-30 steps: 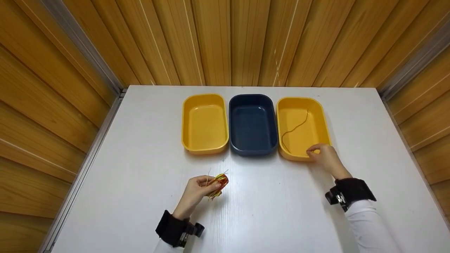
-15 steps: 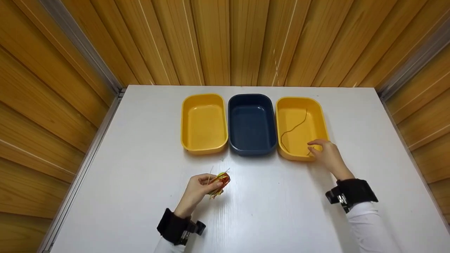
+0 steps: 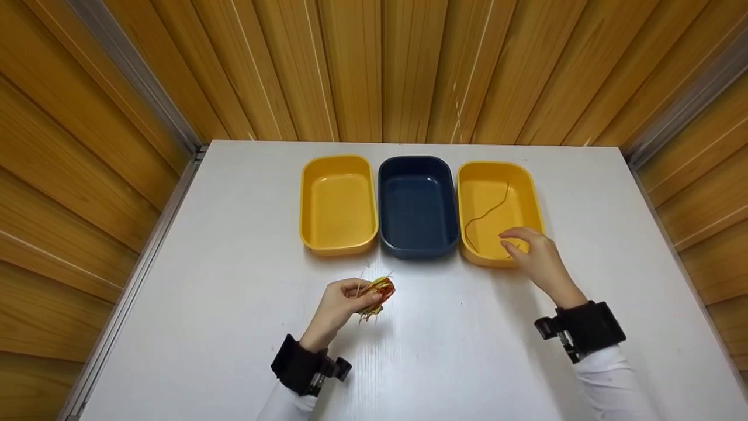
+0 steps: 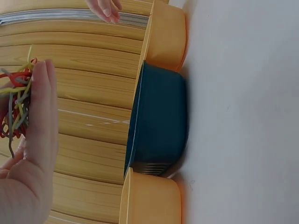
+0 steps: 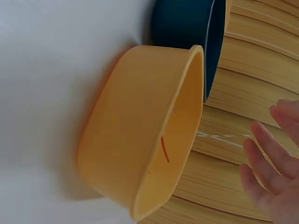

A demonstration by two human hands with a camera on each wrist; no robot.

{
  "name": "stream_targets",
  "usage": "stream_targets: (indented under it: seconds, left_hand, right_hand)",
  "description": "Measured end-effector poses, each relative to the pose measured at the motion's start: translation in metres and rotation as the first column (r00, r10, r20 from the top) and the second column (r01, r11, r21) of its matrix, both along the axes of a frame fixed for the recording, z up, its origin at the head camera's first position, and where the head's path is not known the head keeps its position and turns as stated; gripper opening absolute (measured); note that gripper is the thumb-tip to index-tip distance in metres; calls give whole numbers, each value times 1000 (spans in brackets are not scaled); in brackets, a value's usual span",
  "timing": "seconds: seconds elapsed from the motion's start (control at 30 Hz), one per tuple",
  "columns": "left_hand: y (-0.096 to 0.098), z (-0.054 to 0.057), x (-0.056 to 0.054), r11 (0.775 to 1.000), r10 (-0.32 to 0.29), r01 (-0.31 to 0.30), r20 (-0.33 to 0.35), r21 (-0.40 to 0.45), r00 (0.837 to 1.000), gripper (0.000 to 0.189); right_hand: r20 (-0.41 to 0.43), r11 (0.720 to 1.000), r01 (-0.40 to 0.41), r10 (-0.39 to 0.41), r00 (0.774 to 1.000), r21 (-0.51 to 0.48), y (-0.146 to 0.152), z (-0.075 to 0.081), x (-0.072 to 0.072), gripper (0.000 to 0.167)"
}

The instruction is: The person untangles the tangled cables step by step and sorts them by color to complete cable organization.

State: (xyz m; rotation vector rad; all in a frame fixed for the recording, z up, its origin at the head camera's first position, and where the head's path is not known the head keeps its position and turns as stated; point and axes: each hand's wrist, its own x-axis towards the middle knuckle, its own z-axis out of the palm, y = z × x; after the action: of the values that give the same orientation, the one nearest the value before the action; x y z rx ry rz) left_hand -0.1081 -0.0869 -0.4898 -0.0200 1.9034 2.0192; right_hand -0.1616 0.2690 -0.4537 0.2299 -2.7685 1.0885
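In the head view my left hand (image 3: 345,304) pinches a tangled bundle of thin strings (image 3: 378,292) above the table. The left wrist view shows red, yellow and grey strings (image 4: 18,102) in it, with loose ends sticking out. My right hand (image 3: 540,260) hovers over the near edge of the right yellow bin (image 3: 501,169), thumb and forefinger apart, with nothing seen between them. One thin, dark, wavy string (image 3: 488,215) lies along that bin's floor. A short reddish piece of string (image 5: 165,149) shows inside it in the right wrist view; the rest is hidden by the wall.
A dark blue bin (image 3: 418,254) stands in the middle of the row, with another yellow bin (image 3: 339,250) at its left. All stand on a white table (image 3: 438,362). Wood-patterned panels (image 3: 374,70) rise behind and at both sides.
My right thumb and forefinger have parted, and a short string end now shows beneath them in the bin. My left hand has moved slightly right and away from me with the bundle.
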Motion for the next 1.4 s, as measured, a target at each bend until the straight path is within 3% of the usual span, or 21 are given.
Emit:
stream_targets:
  seconds: [0.3, 0.57, 0.83, 1.13, 1.4]
  left_hand:
    - [13, 9, -7, 997, -38, 40, -33, 59, 999, 32]
    - [25, 16, -10, 995, -58, 61, -38, 84, 998, 32]
    - [37, 21, -12, 992, -67, 72, -45, 102, 997, 31]
    - [47, 22, -12, 992, -69, 75, -60, 99, 996, 31]
    - [57, 20, -11, 995, -44, 50, -64, 91, 997, 31]
  right_hand:
    - [-172, 999, -32, 24, 985, -43, -18, 11, 16, 14]
    - [-239, 993, -76, 52, 970, -95, -33, 18, 28, 14]
    - [-327, 973, -153, 91, 941, -171, -47, 17, 38, 18]
    - [-288, 935, -186, 96, 953, -303, -65, 10, 52, 19]
    - [-125, 926, -76, 31, 992, -371, -82, 9, 66, 12]
